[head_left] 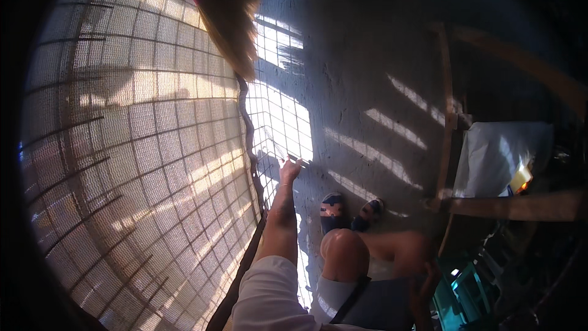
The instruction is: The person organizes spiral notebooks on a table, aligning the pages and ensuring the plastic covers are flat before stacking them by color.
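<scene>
A thin strip (275,143) slants forward-left off my left hand (290,170), near the floor's (355,86) left edge; its grip and my right hand's (428,277) I can't tell.

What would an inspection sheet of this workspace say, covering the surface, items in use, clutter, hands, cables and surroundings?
Surface: grey floor, crossed by bright sun streaks.
Job's things: a thin strip by the left hand, too blurred to identify; a straw-coloured bristle bundle near the top.
Clutter: white sheet and teal plastic item, both at right.
Hands: left stretched forward near the screen's lower edge, grip unclear; right hand dim beside the leg, grip unclear.
Cables: nothing seen.
Surroundings: mesh screen with a grid of bars at left; wooden bar at right, deep shadow around it.
</scene>
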### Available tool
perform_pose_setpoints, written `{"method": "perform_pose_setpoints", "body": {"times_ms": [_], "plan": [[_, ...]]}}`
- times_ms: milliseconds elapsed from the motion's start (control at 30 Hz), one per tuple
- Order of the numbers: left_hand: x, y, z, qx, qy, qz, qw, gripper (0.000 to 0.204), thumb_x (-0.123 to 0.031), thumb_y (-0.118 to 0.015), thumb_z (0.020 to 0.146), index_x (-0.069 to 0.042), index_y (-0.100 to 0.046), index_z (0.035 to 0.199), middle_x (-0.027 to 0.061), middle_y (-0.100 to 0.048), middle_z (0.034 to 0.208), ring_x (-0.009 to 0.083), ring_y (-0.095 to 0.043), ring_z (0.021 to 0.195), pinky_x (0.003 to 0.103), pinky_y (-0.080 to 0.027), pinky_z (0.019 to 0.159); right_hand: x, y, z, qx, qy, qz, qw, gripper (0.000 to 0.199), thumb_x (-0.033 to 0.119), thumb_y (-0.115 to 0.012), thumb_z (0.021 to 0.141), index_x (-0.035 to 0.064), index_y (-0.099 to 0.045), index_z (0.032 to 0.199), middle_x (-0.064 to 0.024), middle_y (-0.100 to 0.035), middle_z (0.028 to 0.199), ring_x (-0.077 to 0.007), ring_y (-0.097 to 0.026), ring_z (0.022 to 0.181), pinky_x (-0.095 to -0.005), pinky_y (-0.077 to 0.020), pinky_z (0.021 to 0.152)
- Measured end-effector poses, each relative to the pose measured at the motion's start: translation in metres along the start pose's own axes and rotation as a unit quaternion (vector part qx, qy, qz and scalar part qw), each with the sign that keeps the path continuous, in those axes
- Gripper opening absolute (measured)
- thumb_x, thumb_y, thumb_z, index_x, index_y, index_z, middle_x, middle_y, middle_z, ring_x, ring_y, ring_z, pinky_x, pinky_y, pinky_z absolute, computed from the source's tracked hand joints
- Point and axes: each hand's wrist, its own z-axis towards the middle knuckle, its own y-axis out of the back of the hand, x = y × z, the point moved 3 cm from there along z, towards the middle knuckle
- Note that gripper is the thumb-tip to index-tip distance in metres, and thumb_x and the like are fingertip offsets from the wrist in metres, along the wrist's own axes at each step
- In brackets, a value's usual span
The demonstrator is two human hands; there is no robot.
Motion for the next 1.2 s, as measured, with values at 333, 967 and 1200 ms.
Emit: {"method": "perform_pose_setpoints", "body": {"times_ms": [333,967,1200], "plan": [[-0.025,-0.002,-0.063,-0.016,-0.101,-0.184,0.978,0.021,-0.012,-0.059,0.09,-0.004,-0.064,0.109,0.0215,-0.069,0.095,0.0312,-0.071,0.088,0.038,-0.055,0.077,0.012,0.015,-0.005,0.016,0.007,0.006,1.0,0.061,0.036,-0.058,0.095,0.0013,-0.043,0.142,-0.0248,-0.04,0.144,-0.0413,-0.037,0.137,-0.0508,-0.0276,0.115],[-0.503,0.324,-0.773,-0.088,-0.752,-0.04,0.652,0.027,-0.007,-0.062,0.097,-0.006,-0.061,0.123,0.0127,-0.061,0.087,0.0301,-0.063,0.07,0.04,-0.054,0.063,0.239,0.366,-0.224,-0.23,0.192,0.101,0.949,0.043,0.035,-0.065,0.095,0.015,-0.062,0.133,-0.0176,-0.046,0.146,-0.0358,-0.05,0.129,-0.0473,-0.0414,0.107],[-0.58,0.23,-0.869,-0.008,-0.839,0.123,0.531,0.028,-0.017,-0.07,0.09,-0.011,-0.068,0.118,0.012,-0.061,0.096,0.034,-0.066,0.081,0.046,-0.054,0.066,0.144,0.516,-0.295,-0.571,-0.111,0.006,0.814,0.049,0.019,-0.073,0.086,0.0111,-0.06,0.132,-0.016,-0.046,0.142,-0.0363,-0.048,0.127,-0.0498,-0.0388,0.104]]}}
